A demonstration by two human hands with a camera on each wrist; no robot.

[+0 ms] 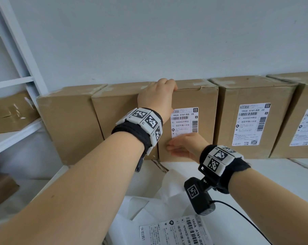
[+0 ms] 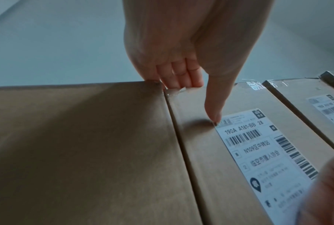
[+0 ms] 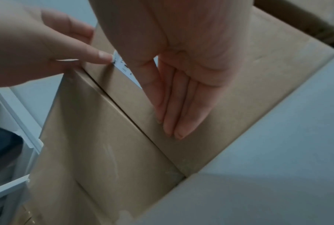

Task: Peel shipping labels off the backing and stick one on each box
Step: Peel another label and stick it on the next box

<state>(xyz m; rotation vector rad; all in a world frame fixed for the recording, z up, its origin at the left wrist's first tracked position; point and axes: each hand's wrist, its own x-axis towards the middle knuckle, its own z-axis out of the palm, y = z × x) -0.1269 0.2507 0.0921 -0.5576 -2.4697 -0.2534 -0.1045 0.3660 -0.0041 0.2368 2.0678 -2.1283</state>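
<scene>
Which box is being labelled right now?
Cardboard boxes stand in a row against the pale wall. It is the middle box, third from the shelving: the left hand grips its top edge while the right hand smooths its label.

My head view is bright and evenly lit, bending at its edges. Both wrist views look dimmer, grainy, with my right hand (image 2: 327,190) blurred.
</scene>
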